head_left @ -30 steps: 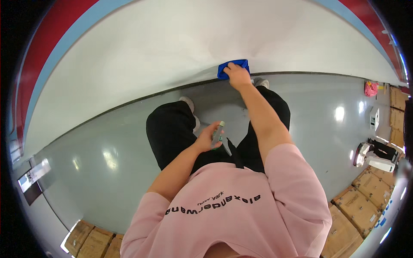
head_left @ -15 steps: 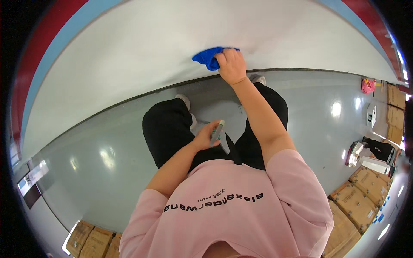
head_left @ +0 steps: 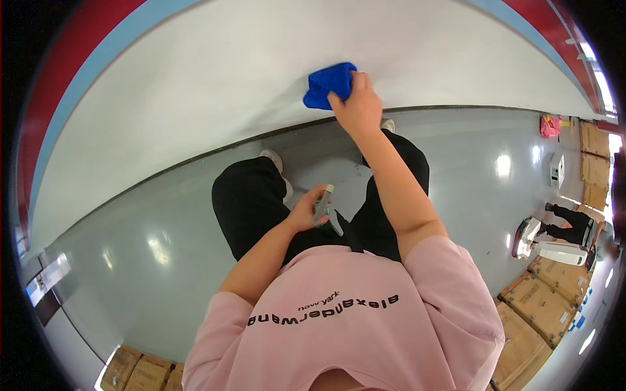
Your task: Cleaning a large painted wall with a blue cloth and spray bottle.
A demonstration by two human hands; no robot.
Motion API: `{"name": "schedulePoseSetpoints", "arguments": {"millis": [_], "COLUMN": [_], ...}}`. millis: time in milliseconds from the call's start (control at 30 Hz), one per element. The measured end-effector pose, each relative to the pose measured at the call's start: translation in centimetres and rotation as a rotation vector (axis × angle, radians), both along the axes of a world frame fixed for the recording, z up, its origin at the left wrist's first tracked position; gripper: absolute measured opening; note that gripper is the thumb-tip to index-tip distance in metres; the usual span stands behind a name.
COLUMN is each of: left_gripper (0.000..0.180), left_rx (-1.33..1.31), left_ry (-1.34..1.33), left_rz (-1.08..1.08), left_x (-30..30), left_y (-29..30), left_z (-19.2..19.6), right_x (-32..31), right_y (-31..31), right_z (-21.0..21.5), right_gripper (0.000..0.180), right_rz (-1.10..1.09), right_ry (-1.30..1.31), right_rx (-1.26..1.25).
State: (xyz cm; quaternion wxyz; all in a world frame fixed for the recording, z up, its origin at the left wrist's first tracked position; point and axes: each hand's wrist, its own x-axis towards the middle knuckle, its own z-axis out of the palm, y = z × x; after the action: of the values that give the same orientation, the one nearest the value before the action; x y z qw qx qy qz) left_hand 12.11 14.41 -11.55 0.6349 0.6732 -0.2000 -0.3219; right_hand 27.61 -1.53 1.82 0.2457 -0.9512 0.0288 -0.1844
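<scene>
My right hand (head_left: 360, 107) reaches forward to the white wall (head_left: 215, 72) and holds a blue cloth (head_left: 329, 86) by its right side, thumb below and fingers above. The cloth lies spread against the lower part of the wall, just above the dark line where wall meets floor. Close to my lap, my left hand (head_left: 305, 212) is closed around a slim grey stick-shaped thing (head_left: 322, 205) with a pale end. Something green shows beside its fingers; I cannot make out the kind.
Grey glossy floor (head_left: 156, 208) runs along the wall, with my knees bent close to it. At the right are brown crates (head_left: 544, 300), a white box (head_left: 556, 171), a pink bag (head_left: 550, 126) and another person (head_left: 574, 228) beside a white machine. More crates (head_left: 147, 375) stand at lower left.
My right hand has shifted slightly right along the wall, and the blue cloth has gone from bunched to flatter and more spread. The left hand keeps its grip near my lap.
</scene>
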Motion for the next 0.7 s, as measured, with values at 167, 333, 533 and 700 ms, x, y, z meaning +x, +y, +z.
{"name": "schedulePoseSetpoints", "arguments": {"millis": [167, 333, 533, 700], "left_gripper": [0.065, 0.066, 0.065, 0.065], "left_rx": [-0.009, 0.016, -0.047, -0.061], "left_ry": [-0.027, -0.055, 0.027, 0.005], "left_rz": [0.028, 0.054, 0.065, 0.047], "left_x": [0.0, -1.3, -2.6, -4.2], "left_y": [-0.5, 1.2, 2.9, 4.5], "left_z": [0.6, -0.2, -0.5, -0.7], "right_x": [1.0, -2.3, -2.9, -2.5], "right_y": [-0.3, -1.4, 1.4, 2.1], "right_z": [-7.1, -10.1, -2.2, -6.2], "right_gripper": [0.040, 0.039, 0.044, 0.043], "right_rz": [-0.012, -0.087, -0.058, -0.105], "right_ry": [0.225, 0.366, -0.150, 0.042], "right_rx": [-0.157, -0.109, 0.011, -0.093]}}
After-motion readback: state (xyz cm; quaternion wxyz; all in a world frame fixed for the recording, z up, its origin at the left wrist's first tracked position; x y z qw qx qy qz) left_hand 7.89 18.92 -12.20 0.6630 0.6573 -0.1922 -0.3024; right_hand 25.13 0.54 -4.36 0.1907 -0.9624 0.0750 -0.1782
